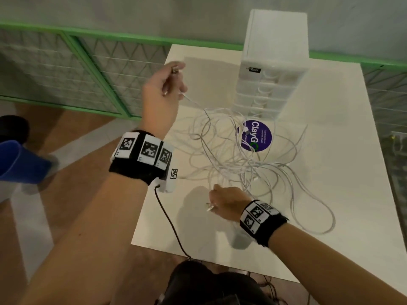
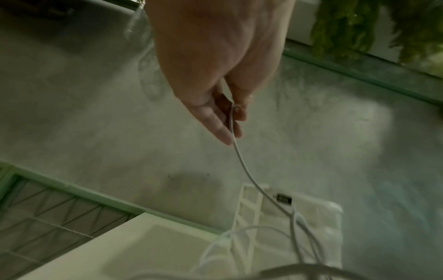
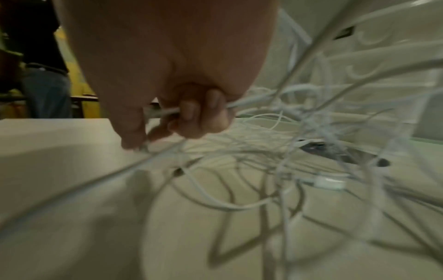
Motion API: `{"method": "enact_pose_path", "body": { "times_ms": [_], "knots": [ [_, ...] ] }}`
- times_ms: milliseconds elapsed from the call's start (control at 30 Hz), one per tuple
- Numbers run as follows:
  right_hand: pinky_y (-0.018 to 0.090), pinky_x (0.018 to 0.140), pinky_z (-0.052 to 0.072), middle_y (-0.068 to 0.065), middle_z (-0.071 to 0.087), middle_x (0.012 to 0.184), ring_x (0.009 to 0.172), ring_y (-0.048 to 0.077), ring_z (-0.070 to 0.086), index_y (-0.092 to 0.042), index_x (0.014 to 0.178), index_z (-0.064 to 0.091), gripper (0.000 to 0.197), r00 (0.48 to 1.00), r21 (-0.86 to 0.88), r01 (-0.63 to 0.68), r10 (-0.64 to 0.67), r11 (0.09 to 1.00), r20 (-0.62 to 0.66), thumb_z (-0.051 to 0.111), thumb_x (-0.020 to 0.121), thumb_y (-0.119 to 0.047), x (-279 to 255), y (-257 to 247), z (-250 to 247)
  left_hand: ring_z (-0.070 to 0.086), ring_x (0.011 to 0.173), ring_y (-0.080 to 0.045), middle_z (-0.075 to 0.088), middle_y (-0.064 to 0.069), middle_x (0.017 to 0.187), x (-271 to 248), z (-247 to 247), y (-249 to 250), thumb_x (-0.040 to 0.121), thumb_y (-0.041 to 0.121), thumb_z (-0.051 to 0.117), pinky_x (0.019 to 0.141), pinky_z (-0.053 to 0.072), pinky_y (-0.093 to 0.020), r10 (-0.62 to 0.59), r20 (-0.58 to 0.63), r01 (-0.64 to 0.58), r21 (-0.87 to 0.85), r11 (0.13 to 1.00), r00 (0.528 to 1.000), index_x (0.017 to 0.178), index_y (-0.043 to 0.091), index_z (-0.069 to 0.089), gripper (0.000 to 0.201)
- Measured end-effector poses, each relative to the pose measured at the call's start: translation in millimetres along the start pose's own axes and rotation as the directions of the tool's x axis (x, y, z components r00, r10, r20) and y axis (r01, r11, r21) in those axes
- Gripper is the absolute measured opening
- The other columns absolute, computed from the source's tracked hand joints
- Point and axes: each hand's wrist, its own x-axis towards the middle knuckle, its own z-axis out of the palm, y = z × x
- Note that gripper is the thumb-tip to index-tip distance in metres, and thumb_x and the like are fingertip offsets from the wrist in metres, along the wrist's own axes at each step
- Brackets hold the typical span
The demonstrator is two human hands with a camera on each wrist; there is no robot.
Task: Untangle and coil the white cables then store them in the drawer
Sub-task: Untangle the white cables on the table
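Note:
A tangle of thin white cables [image 1: 248,164] lies spread over the middle of the white table [image 1: 330,216]. My left hand [image 1: 164,89] is raised above the table's far left corner and pinches one cable end [image 2: 232,121], whose strand runs down into the tangle. My right hand [image 1: 222,203] is low near the table's front, its fingers curled round another cable [image 3: 167,111] with a plug end sticking out to the left. The white drawer unit [image 1: 271,67] stands at the back of the table; its several drawers look closed.
A round purple sticker [image 1: 255,135] lies on the table under the cables, in front of the drawer unit. A green-framed mesh fence [image 1: 88,69] runs behind. A person's legs [image 1: 19,157] stand at the left. A black wire [image 1: 169,221] hangs from my left wristband.

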Motion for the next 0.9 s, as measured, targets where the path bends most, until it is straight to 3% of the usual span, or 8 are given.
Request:
{"method": "enact_pose_path", "body": {
  "times_ms": [167,333,400,500,633,767,833,900],
  "knots": [
    [0.027,0.070,0.038,0.003,0.060,0.103,0.090,0.025,0.060,-0.012,0.099,0.055,0.023,0.973,0.243,0.098,-0.041,0.965,-0.228,0.049,0.091,-0.033,-18.6,28.2,-1.5,0.057,0.065,-0.015,0.054,0.007,0.066,-33.9,11.2,-38.1,0.096,0.013,0.047,0.064,0.042,-0.009,-0.110,0.206,0.041,0.316,0.948,0.972,0.109,0.019,0.064,0.022],
    [0.028,0.061,0.035,-0.011,0.063,0.082,0.062,0.017,0.052,-0.022,0.094,0.051,0.017,0.893,0.543,0.022,0.228,0.839,-0.388,0.058,0.088,-0.036,-46.9,42.7,-23.5,0.048,0.055,0.003,0.047,0.017,0.065,-54.7,12.9,-59.4,0.097,0.014,0.047,0.058,0.034,-0.008,-0.212,0.239,0.102,0.404,0.909,0.947,0.103,0.018,0.066,0.020],
    [0.031,0.058,0.042,-0.009,0.071,0.079,0.054,0.015,0.053,-0.023,0.089,0.045,0.018,0.826,0.679,0.051,0.352,0.732,-0.441,0.061,0.086,-0.032,-65.4,53.6,-34.5,0.044,0.054,-0.001,0.047,0.009,0.065,-55.2,9.7,-65.6,0.097,0.014,0.047,0.058,0.034,-0.014,-0.223,0.252,0.093,0.442,0.892,0.942,0.102,0.019,0.066,0.020],
    [0.012,0.052,0.038,-0.009,0.069,0.070,0.047,0.004,0.048,-0.019,0.091,0.044,0.015,0.703,0.753,0.048,0.513,0.656,-0.493,0.058,0.089,-0.021,-93.0,85.6,-39.7,0.044,0.060,-0.008,0.058,-0.010,0.079,-42.8,0.1,-73.0,0.096,0.014,0.049,0.066,0.039,-0.027,-0.242,0.189,0.120,0.497,0.860,0.952,0.102,0.015,0.066,0.019],
    [0.000,0.064,0.037,-0.003,0.059,0.085,0.071,0.004,0.055,-0.007,0.105,0.050,0.014,0.512,0.761,-0.048,0.670,0.647,-0.538,0.050,0.092,-0.005,-121.2,137.7,-39.3,0.051,0.080,-0.021,0.062,-0.011,0.108,-18.7,1.6,-67.0,0.090,0.016,0.058,0.072,0.033,-0.017,-0.276,0.136,0.145,0.593,0.792,0.952,0.110,0.011,0.061,0.020],
    [0.015,0.079,0.038,0.005,0.063,0.101,0.096,0.024,0.057,-0.007,0.100,0.062,0.017,0.546,0.757,-0.157,0.694,0.635,-0.469,0.047,0.092,-0.003,-122.9,156.2,-38.9,0.057,0.101,-0.029,0.058,-0.014,0.115,3.0,29.9,-66.1,0.087,0.017,0.062,0.082,0.042,-0.028,-0.276,0.247,0.051,0.653,0.756,0.929,0.109,0.011,0.060,0.023],
    [0.027,0.081,0.039,0.002,0.065,0.092,0.093,0.022,0.058,-0.017,0.087,0.063,0.024,0.603,0.757,-0.173,0.675,0.630,-0.425,0.045,0.092,-0.001,-115.5,146.9,-38.5,0.057,0.096,-0.030,0.058,-0.015,0.106,9.2,52.5,-67.7,0.087,0.019,0.061,0.082,0.042,-0.033,-0.264,0.336,-0.041,0.683,0.729,0.904,0.103,0.009,0.063,0.020],
    [0.026,0.079,0.041,-0.005,0.066,0.084,0.086,0.015,0.060,-0.020,0.080,0.059,0.027,0.667,0.755,-0.147,0.628,0.639,-0.401,0.043,0.093,-0.005,-105.5,137.1,-39.1,0.055,0.094,-0.031,0.058,-0.017,0.100,14.2,78.2,-70.0,0.088,0.020,0.060,0.080,0.040,-0.034,-0.244,0.445,-0.157,0.691,0.705,0.861,0.098,0.004,0.065,0.020]
  ]
}}
